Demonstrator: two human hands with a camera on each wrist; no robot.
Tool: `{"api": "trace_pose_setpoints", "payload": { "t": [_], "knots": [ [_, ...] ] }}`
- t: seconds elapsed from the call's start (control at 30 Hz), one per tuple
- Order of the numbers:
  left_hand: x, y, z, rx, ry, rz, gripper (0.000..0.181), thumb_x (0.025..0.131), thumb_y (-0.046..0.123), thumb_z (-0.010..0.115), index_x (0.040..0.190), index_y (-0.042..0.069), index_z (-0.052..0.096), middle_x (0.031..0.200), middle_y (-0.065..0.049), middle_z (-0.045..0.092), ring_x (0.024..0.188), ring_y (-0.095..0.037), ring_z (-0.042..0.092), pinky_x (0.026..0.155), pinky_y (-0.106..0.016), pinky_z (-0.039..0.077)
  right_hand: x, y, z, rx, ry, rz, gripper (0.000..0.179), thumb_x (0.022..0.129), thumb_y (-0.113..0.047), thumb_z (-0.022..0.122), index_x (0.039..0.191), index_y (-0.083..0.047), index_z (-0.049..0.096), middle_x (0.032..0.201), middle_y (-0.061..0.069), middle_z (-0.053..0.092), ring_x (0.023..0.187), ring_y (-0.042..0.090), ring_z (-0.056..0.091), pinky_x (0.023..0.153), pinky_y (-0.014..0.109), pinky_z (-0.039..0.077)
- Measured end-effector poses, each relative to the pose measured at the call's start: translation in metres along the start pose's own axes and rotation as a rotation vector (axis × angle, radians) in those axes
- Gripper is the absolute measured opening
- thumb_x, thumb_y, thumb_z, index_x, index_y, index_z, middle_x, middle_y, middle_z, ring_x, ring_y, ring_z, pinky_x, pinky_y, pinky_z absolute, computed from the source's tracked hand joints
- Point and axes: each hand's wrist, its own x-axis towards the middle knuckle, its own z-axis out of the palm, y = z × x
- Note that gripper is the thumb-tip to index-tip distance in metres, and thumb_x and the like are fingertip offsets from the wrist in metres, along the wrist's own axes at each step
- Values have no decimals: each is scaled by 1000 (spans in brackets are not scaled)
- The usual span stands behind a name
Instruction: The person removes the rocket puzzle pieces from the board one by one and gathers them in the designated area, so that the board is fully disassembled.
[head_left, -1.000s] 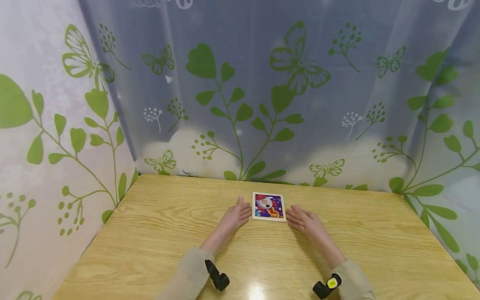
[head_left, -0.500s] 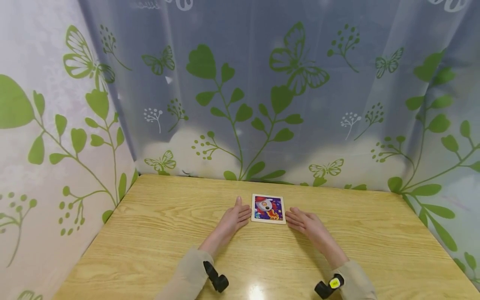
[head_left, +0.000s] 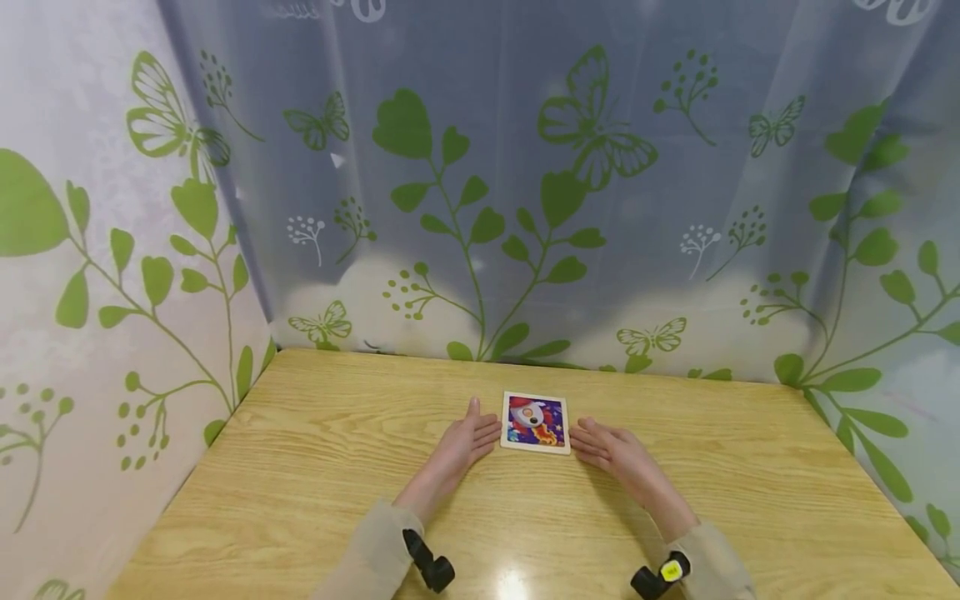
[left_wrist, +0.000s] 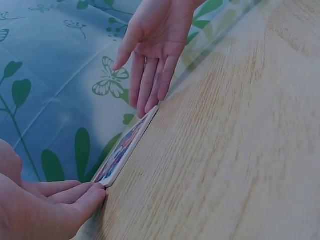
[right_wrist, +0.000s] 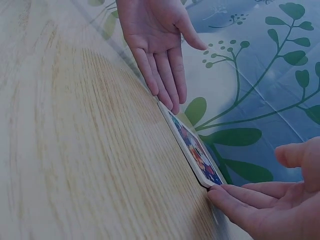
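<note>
A flat square picture board (head_left: 536, 422) with a pale border lies face up on the wooden table. It carries a rocket picture with orange flames on purple. At its left edge is my left hand (head_left: 462, 442), fingers straight and thumb raised. The right hand (head_left: 617, 454) stands at the opposite edge, its fingers also straight. In the left wrist view, the near fingertips touch the corner of the board (left_wrist: 122, 152). From the right wrist view, the right fingertips (right_wrist: 216, 192) meet the board's near end. Neither hand curls round it.
The wooden table (head_left: 315, 467) runs back to a hanging curtain (head_left: 480, 208) printed with green leaves and butterflies. Similar patterned cloth borders both sides. A black camera (head_left: 431, 562) is strapped to the left wrist and another (head_left: 656, 577) to the right wrist.
The picture board has slid slightly toward the person, with both hands moving back alongside it. The fingers keep the same straight pose.
</note>
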Motion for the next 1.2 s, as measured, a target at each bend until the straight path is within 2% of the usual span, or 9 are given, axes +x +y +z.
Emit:
{"api": "trace_pose_setpoints", "payload": {
  "t": [0.3,0.6,0.9,1.2],
  "knots": [
    [-7,-3,-2,-15,4,0,81,110,53,21,148,-18,34,152,-33,40,143,-41,41,119,-47,35,-6,-2,3,-34,-32,-7,65,112,-32,36,149,20,26,151,35,39,140,43,43,113,41,42],
    [-16,-4,-2,-24,1,-6,77,111,48,18,147,-19,35,151,-34,41,142,-42,42,119,-48,34,-11,-1,6,-36,-11,6,60,113,-28,34,148,20,28,149,34,42,138,41,47,112,41,44],
    [-25,-6,-2,-47,6,-13,80,110,51,20,147,-18,34,151,-33,41,142,-41,42,119,-47,33,-17,-1,9,-33,-24,-1,71,110,-38,42,148,20,27,149,34,43,137,41,47,111,41,45],
    [-32,-8,-3,-65,3,-10,79,110,51,22,147,-18,35,150,-34,41,141,-42,44,119,-47,34,-23,0,9,-33,-52,-13,64,112,-31,38,149,20,26,150,34,41,138,42,47,111,41,44]
  ]
}}
